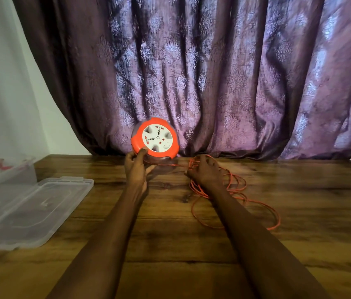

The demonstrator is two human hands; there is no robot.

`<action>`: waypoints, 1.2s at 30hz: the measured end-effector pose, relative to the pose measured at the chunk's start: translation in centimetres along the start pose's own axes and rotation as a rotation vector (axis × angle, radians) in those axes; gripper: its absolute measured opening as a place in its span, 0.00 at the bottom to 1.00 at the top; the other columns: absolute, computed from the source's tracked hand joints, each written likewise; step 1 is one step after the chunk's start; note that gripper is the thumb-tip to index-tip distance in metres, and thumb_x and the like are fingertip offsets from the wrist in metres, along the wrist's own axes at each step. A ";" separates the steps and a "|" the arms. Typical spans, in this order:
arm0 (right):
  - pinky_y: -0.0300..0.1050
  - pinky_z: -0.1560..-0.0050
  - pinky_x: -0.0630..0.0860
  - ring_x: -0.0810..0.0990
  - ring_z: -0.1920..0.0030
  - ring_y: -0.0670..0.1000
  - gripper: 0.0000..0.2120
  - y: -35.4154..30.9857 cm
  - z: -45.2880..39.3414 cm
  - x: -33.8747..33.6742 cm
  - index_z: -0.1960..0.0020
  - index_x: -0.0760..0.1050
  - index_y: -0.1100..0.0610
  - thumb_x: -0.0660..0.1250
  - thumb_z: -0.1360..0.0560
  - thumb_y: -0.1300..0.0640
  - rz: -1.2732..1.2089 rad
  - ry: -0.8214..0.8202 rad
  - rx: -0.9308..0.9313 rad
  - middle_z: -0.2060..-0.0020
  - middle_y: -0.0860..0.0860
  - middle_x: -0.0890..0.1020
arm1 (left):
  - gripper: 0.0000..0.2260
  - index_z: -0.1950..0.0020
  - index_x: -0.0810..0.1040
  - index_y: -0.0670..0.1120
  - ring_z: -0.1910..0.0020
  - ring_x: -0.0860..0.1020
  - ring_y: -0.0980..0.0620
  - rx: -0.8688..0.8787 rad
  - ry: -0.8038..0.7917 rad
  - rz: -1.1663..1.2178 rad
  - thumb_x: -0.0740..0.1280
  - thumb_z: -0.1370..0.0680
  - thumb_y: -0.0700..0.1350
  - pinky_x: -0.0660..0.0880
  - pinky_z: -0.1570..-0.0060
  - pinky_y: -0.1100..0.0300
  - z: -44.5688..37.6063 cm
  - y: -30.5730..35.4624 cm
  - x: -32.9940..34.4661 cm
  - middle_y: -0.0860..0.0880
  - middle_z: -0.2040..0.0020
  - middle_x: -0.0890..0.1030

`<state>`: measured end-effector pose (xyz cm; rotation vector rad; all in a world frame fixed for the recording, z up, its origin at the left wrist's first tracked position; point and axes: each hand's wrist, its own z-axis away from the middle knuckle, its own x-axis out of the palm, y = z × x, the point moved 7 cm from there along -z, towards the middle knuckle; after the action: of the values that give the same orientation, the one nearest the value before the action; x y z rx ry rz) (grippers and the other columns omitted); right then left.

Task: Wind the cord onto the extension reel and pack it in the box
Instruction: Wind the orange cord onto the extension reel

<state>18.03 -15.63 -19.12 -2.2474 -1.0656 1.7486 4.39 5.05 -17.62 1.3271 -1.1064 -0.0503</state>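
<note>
Head view: 2 bare forearms reach forward over a dark wood-grain surface (299, 212) toward a purple patterned curtain (235, 72).
Reel: the orange extension reel (154, 137) is held up on edge at the far side of the surface, just in front of the curtain; its round white socket face points back at the camera, tilted slightly up, so its axle runs roughly front to back.
Left hand: the left hand (137, 169) grips the reel at its lower left rim, thumb pressed on the orange front edge, fingers curled underneath.
Right hand: the right hand (205, 172) is just to the right of the reel, fingers curled round strands of the orange cord (235, 201).
Cord: 1 taut strand runs from the bottom of the reel across to the right hand; the remainder lies in loose loops on the surface, spreading right and toward the camera. I cannot tell where its plug end is.
Box: a clear plastic box (4, 169) sits at the far left edge of the surface.
Lid: its clear lid (32, 212) lies flat beside it, nearer the camera, well apart from the reel.
</note>
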 end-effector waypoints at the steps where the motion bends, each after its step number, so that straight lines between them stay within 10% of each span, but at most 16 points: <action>1: 0.58 0.33 0.69 0.66 0.29 0.61 0.32 -0.2 0.0 -0.2 0.31 0.68 0.49 0.71 0.30 0.39 0.021 0.024 -0.035 0.31 0.57 0.70 | 0.12 0.41 0.74 0.45 0.57 0.84 0.51 -0.001 -0.004 -0.005 0.70 0.23 0.41 0.81 0.55 0.46 -0.1 -0.1 0.0 0.42 0.45 0.82; 7: 0.51 0.41 0.70 0.75 0.41 0.57 0.13 -2.6 0.5 -1.6 0.41 0.82 0.47 0.65 0.22 0.46 0.194 0.162 -0.342 0.43 0.53 0.78 | 0.13 0.42 0.75 0.46 0.41 0.80 0.35 -0.020 0.028 0.011 0.71 0.24 0.43 0.77 0.46 0.33 -0.4 -0.5 -0.4 0.37 0.39 0.81; 17: 0.50 0.49 0.76 0.81 0.49 0.54 0.09 -4.4 0.4 -6.6 0.44 0.81 0.50 0.64 0.20 0.51 -0.181 0.347 -0.511 0.51 0.50 0.84 | 0.13 0.40 0.74 0.44 0.50 0.83 0.39 -0.001 0.074 0.034 0.71 0.23 0.42 0.80 0.50 0.39 -0.8 -0.5 -0.7 0.36 0.40 0.81; 27: 0.51 0.42 0.77 0.83 0.45 0.60 0.14 -3.2 -1.0 -4.9 0.42 0.84 0.53 0.68 0.26 0.58 0.035 -0.007 -0.342 0.47 0.59 0.85 | 0.09 0.47 0.75 0.49 0.42 0.80 0.34 -0.019 0.023 -0.012 0.72 0.25 0.42 0.76 0.46 0.30 -0.7 -0.9 -0.4 0.37 0.39 0.81; 36: 0.51 0.45 0.75 0.77 0.44 0.56 0.18 -7.2 1.7 -7.8 0.35 0.76 0.48 0.67 0.23 0.56 -0.032 0.347 -0.697 0.43 0.52 0.77 | 0.05 0.50 0.79 0.47 0.54 0.82 0.46 0.032 -0.088 -0.098 0.72 0.25 0.41 0.80 0.67 0.56 -0.1 0.2 0.5 0.44 0.52 0.84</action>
<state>12.45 -15.27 -9.88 -2.7288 -1.7986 0.9882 4.60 4.88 -17.21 1.4186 -1.1191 -0.1653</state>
